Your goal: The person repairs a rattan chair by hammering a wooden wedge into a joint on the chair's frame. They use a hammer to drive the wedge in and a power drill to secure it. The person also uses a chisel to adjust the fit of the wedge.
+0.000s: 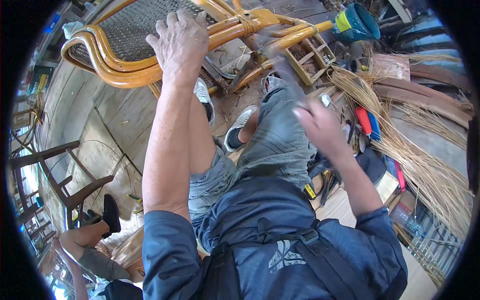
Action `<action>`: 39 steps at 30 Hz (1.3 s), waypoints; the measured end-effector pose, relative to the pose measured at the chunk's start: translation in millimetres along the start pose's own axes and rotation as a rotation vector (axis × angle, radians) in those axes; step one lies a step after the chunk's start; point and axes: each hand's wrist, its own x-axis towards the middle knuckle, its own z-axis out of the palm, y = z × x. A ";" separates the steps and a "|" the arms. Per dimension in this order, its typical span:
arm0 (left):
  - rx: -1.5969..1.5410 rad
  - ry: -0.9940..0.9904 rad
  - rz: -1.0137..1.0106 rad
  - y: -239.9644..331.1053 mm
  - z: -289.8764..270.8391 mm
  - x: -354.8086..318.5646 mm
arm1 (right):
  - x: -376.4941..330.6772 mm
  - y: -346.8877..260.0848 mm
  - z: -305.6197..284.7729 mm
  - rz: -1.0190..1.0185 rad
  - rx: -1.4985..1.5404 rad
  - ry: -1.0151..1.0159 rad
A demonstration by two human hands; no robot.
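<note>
My left hand (181,42) lies over the curved, varnished front rail of a rattan chair (120,75), its fingers bent over toward the dark woven panel (135,27). Smeared by motion, my right hand (322,125) is right of my knee with its fingers closed. A long grey tool (290,75), too blurred to name, reaches from this hand up toward a joint of the chair. Pale binding wraps the frame near that joint (247,24).
A green bucket (361,22) and a wooden frame box (312,57) stand beyond the chair. Cane strips (425,165) spread along the right, near a red-handled tool (363,120). At left are a dark wooden chair frame (65,200) and another person's leg (85,242).
</note>
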 end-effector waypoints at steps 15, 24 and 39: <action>0.000 -0.053 -0.009 3.8 -6.4 2.4 | -11.3 0.9 2.1 0.097 0.016 0.035; 0.031 -0.127 -0.058 3.6 -7.8 1.4 | -26.0 -8.0 -8.9 -0.269 0.433 0.207; -0.046 -0.143 -0.136 1.7 -19.5 0.8 | -13.8 -28.3 -15.0 -0.204 0.221 0.111</action>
